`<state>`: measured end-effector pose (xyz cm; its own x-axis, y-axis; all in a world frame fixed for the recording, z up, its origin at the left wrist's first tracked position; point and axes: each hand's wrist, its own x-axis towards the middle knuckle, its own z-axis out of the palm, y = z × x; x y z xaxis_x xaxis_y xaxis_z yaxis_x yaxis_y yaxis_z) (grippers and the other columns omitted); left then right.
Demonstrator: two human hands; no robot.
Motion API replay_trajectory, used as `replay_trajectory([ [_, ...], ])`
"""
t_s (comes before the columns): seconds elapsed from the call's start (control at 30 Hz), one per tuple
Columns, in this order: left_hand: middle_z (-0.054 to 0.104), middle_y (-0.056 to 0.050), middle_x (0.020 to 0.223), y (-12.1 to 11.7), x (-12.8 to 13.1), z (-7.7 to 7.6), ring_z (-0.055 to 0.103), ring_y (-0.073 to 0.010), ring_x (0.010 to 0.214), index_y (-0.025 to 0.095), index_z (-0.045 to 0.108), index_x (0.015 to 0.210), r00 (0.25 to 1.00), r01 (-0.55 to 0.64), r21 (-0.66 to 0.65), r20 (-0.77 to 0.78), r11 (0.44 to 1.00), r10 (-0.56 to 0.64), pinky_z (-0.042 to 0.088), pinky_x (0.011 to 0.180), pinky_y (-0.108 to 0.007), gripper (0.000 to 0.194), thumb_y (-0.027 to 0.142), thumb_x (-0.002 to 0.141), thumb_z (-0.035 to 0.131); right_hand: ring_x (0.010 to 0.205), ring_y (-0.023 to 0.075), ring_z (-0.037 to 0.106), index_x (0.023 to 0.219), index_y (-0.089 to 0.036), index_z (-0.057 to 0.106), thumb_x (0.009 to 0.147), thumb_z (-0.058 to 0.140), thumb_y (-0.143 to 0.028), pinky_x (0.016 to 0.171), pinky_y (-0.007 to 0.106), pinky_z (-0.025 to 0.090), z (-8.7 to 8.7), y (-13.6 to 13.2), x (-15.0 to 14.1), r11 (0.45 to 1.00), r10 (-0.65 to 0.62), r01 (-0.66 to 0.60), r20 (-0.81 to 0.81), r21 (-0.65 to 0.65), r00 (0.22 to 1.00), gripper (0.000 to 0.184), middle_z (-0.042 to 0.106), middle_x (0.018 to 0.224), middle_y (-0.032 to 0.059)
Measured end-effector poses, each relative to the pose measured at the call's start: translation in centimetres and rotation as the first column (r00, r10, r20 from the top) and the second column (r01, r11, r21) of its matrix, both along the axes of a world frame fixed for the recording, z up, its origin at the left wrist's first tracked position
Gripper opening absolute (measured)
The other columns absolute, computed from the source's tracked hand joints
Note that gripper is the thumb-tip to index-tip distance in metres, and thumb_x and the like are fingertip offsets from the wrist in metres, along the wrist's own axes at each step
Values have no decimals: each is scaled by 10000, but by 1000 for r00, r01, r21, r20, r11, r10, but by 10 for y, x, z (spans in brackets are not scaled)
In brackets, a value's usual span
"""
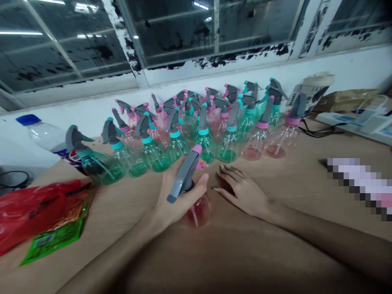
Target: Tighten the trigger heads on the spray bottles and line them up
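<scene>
My left hand [176, 196] is wrapped round the neck of a pink spray bottle [199, 210] near the front of the table. Its grey trigger head with a pink nozzle tilts up above my fingers, and a pale dip tube shows through the clear pink body. To its right, my right hand [243, 188] lies on the tabletop with fingers stretched out, holding nothing. Just beyond both hands stands a front row of spray bottles, among them a green spray bottle [228, 151] and a pink-collared spray bottle [252, 149].
Several more pink and green spray bottles crowd behind, towards the wall. On the left are a blue-capped soda bottle [45, 134], a red plastic bag [27, 208] and a green snack packet [52, 243]. A coffee cup [317, 90] and a white device [361, 122] stand at right.
</scene>
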<state>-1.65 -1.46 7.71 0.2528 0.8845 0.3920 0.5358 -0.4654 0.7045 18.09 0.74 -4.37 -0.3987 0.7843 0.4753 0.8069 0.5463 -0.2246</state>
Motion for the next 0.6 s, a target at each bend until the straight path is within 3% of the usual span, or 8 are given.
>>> replay_trajectory([
  [0.33,603,-8,694,6,-5,-6,616,-166,673,227,546,789,1000,28,4,-6,1000,-28,494,608,-285,119,338,832,541,1282,273,421,1249,-92,537,900,427,-476,1065,483,346,1,1,1,1000,9,-9,-4,1,1000,530,530,1318,170],
  [0.43,640,-17,779,6,-4,-5,618,-160,688,231,569,873,999,41,-14,33,999,-41,509,686,-299,91,309,830,551,1290,269,411,1256,-102,535,901,424,-476,1075,485,332,1,0,0,1000,11,-11,-6,-1,1000,527,526,1325,162],
  [0.6,660,-19,918,3,-1,-5,592,-142,655,254,569,1089,1000,11,67,-16,998,-10,506,715,-302,283,268,806,578,1321,277,362,1327,-121,461,872,446,-534,1078,509,318,7,-3,-2,999,50,-50,-8,17,999,615,450,1392,160],
])
